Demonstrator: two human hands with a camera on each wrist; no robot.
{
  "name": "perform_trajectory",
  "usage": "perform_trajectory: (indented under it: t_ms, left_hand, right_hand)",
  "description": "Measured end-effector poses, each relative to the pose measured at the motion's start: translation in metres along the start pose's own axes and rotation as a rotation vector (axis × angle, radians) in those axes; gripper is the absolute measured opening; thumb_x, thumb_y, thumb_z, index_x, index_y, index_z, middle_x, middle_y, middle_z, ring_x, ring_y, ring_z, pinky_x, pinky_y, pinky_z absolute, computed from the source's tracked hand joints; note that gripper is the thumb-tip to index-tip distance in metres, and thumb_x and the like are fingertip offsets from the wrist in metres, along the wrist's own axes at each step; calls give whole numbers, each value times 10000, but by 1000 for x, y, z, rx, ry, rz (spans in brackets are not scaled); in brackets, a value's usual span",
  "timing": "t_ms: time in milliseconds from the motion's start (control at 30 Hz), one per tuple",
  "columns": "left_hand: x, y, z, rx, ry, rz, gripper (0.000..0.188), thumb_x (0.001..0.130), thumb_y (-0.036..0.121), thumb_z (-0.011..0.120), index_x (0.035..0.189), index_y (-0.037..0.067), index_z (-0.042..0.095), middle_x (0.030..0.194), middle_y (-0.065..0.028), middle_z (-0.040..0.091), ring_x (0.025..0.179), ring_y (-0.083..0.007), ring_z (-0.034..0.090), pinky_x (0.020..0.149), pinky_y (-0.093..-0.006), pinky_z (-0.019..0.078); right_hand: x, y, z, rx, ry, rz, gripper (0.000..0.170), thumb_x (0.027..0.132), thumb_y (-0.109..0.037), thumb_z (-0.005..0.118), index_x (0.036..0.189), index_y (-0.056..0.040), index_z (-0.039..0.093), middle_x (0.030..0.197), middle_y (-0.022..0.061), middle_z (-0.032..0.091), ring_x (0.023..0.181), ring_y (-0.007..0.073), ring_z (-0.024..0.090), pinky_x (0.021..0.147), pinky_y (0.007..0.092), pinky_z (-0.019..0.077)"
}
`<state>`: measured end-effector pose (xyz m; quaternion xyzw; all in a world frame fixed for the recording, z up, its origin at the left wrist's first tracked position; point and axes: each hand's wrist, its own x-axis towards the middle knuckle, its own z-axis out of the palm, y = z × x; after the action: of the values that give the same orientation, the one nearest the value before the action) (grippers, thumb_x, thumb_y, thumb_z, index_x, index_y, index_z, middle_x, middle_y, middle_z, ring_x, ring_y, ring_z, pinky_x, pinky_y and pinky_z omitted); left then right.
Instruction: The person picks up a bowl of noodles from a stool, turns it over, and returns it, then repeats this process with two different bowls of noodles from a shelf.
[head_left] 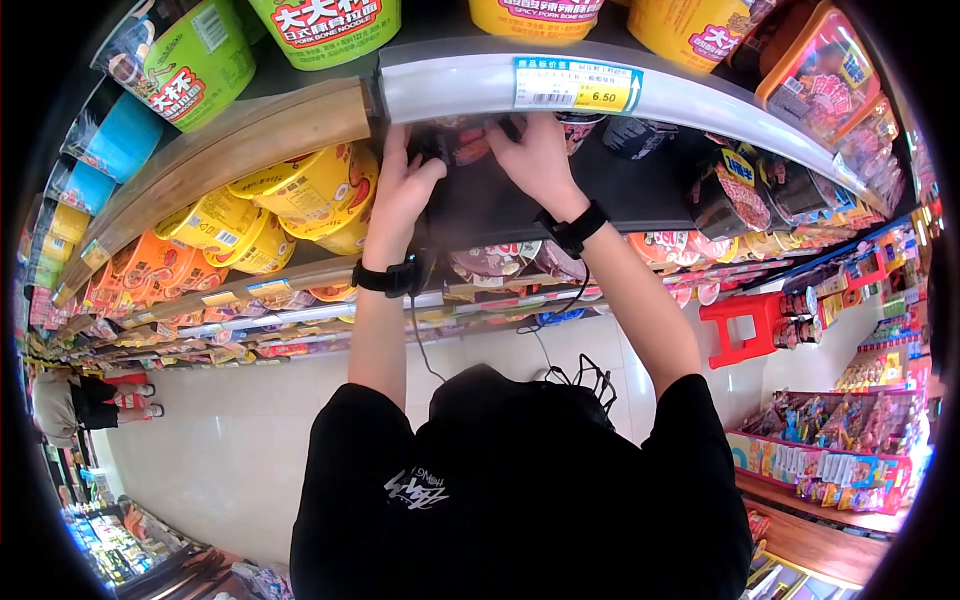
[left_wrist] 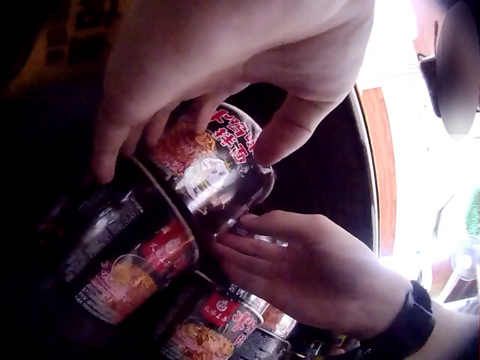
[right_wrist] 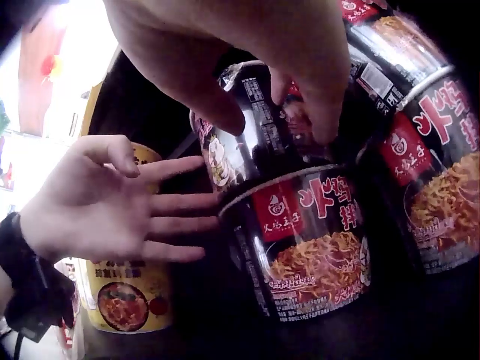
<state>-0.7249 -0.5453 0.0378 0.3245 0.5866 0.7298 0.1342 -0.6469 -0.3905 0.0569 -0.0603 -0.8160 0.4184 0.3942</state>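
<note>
A black noodle cup (left_wrist: 206,169) (right_wrist: 259,131) lies between the hands on the dark shelf, close against another black cup (left_wrist: 139,259) (right_wrist: 304,247). My right hand (head_left: 540,160) (left_wrist: 322,270) (right_wrist: 240,45) grips it, thumb on one side and fingers bent over the other. With fingers straight and spread, my left hand (head_left: 402,195) (left_wrist: 240,56) (right_wrist: 112,199) reaches to its side, the thumb by its edge in the left wrist view. The shelf lip hides part of the fingertips in the head view.
A price rail (head_left: 450,85) runs above the hands, under green and yellow cups. Yellow cups (head_left: 310,190) stand left of my left hand, more black cups (head_left: 735,190) to the right. A red stool (head_left: 745,328) is on the floor. Another person (head_left: 60,405) is far left.
</note>
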Motion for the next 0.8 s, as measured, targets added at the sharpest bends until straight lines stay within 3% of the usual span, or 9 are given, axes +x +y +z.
perform_trajectory:
  t_ms: [300,400,600,700,800]
  left_hand:
    - [0,1,6,-79,16,-3,749,737,-2,505,1446,20,265,1481,-158,281,1407,-310,200,1123,-391,199]
    - [3,2,9,-108,60,-26,730,743,2,505,1438,22,280,1465,-162,303,1401,-320,210,1122,-384,202]
    - [2,-2,5,-90,49,-20,663,763,6,496,1406,15,333,1435,-161,344,1384,-317,243,1119,-381,212]
    - [-1,-4,4,-68,86,-15,619,782,19,502,1384,8,360,1426,-158,357,1378,-308,257,1114,-373,224]
    - [-7,1,6,-49,72,9,584,798,35,511,1366,2,377,1419,-154,365,1375,-297,267,1107,-364,239]
  right_hand:
    - [-2,22,7,190,-98,10,421,807,6,626,1194,64,469,1144,124,590,1070,183,570,966,328,430]
    - [-4,26,15,158,52,-101,299,813,-104,624,1072,1,520,916,128,660,835,225,659,740,343,516]
    - [-6,19,8,226,-23,-47,368,795,-86,642,1110,16,481,919,119,661,851,215,659,748,335,515]
    - [-14,-5,1,358,3,32,394,789,-83,647,1123,32,472,960,142,656,883,224,655,784,335,509]
    - [-21,-1,-6,146,-12,81,476,817,-39,641,1249,-9,443,1218,149,573,1155,221,547,1000,344,417]
